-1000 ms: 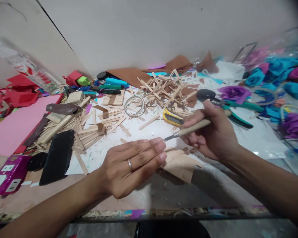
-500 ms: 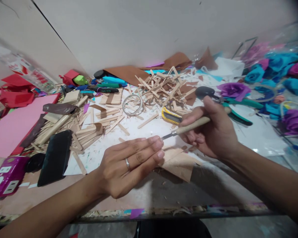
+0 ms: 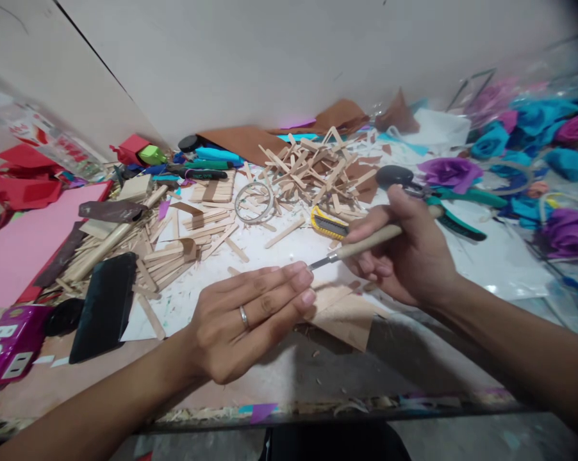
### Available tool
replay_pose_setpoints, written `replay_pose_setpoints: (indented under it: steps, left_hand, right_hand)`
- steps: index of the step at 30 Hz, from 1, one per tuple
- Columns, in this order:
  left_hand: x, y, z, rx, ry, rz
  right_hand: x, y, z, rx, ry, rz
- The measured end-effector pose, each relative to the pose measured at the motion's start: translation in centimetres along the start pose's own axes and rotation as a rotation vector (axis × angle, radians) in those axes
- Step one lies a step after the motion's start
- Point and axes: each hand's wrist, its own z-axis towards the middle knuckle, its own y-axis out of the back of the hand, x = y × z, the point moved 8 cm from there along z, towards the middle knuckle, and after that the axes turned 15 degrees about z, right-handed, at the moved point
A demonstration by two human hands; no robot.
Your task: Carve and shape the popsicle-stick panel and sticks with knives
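My right hand point(image 3: 407, 253) grips the wooden handle of a carving knife point(image 3: 380, 242), its thin metal blade slanting down to the left. The blade tip meets the fingertips of my left hand point(image 3: 253, 314), which wears a ring. My left fingers are pressed together with the thumb out of sight beneath, so whatever they pinch is hidden. Below both hands a piece of brown board point(image 3: 349, 320) lies on the table, a popsicle stick on top of it. A yellow-and-black utility knife point(image 3: 328, 224) lies just beyond my right fingers.
Folded stick pieces point(image 3: 313, 169) are heaped at the back, near a tape roll point(image 3: 254, 203). Loose sticks point(image 3: 193, 250) and a black phone point(image 3: 104, 307) lie to the left. Green-handled pliers point(image 3: 462, 224) and paper flowers point(image 3: 524, 141) are on the right.
The view has shifted very slightly. Both hands and the carving knife hold nearly the same pose, with the blade still at the left fingertips.
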Motion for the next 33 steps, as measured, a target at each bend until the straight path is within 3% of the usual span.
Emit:
replay_pose_setpoints:
  steps: [15,24,33]
  left_hand:
    - [0.6,-0.1,-0.7,0.019,0.019,-0.029]
    - [0.5,-0.2,-0.6,0.010,0.033,-0.012]
    - [0.1,-0.4,-0.9,-0.088,-0.035,0.152]
  right_hand:
    - [-2.3,0.0,0.0,0.005,-0.146,0.206]
    - [-2.2,-0.1,-0.1,-0.020,-0.131,0.190]
    - [-2.6,0.2,-0.4,-0.077,-0.094,0.184]
